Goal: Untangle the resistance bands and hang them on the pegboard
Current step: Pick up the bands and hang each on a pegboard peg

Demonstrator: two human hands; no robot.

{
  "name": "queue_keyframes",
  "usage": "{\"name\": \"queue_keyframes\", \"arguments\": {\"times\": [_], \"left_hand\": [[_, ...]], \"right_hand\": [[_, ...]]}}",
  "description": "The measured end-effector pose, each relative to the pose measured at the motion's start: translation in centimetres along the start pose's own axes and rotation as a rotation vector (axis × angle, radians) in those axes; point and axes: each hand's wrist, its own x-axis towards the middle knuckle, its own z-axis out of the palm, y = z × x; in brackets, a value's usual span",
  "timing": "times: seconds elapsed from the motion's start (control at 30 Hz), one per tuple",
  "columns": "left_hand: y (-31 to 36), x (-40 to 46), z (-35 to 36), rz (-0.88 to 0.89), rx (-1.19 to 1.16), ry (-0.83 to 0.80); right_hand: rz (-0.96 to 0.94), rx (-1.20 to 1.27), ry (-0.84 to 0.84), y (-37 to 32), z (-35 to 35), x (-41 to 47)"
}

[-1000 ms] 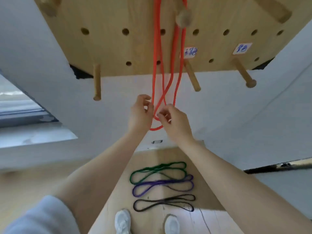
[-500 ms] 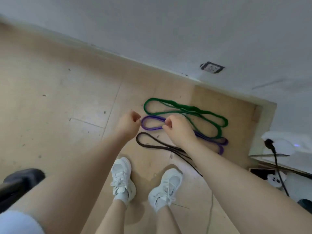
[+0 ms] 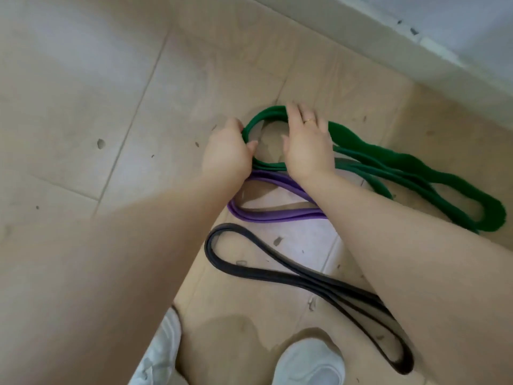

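Three looped resistance bands lie on the tiled floor. The green band (image 3: 399, 165) is farthest from me, the purple band (image 3: 266, 213) lies in the middle and the black band (image 3: 291, 276) is nearest my feet. My left hand (image 3: 226, 151) curls its fingers round the left end of the green loop. My right hand (image 3: 304, 143), with a ring on one finger, lies over the top of the same loop with its fingers spread on the band. The pegboard is out of view.
My two white shoes (image 3: 308, 362) stand at the bottom of the view near the black band. A white wall base (image 3: 433, 48) runs along the top right. Beige floor tiles (image 3: 83, 107) stretch away to the left.
The view dropped from the pegboard and red band to the floor. Both hands came down past the purple band and now take hold of the green band's left end.
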Motion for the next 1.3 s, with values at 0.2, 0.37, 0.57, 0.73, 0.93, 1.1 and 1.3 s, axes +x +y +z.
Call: {"name": "queue_keyframes", "arguments": {"times": [0.2,0.37,0.57,0.73,0.93,1.1,1.3], "left_hand": [[1.5,-2.2,-0.9,-0.134,-0.444,0.054],[7.7,-7.9,-6.4,0.095,-0.638,-0.069],[20.0,-16.0,-14.6,0.304,-0.508,-0.145],[30.5,-24.4,-25.1,0.448,-0.546,-0.174],[37.7,-34.9,-37.4,0.624,-0.529,-0.132],[41.4,-41.5,-44.3,0.745,-0.518,-0.129],[47.4,-48.2,-49.5,0.920,-0.595,-0.108]], "right_hand": [[-0.020,0.051,0.007,-0.4,-3.7,-0.6],[0.075,0.354,0.039,2.2,-14.1,-5.2],[0.176,0.575,0.143,4.1,-31.2,-10.8],[0.180,0.677,0.314,1.6,-46.9,-16.2],[0.138,0.768,0.363,-4.3,-61.4,-25.5],[0.153,0.808,0.606,-7.7,-68.4,-31.9],[0.065,0.945,0.714,-9.7,-76.1,-37.8]]}}
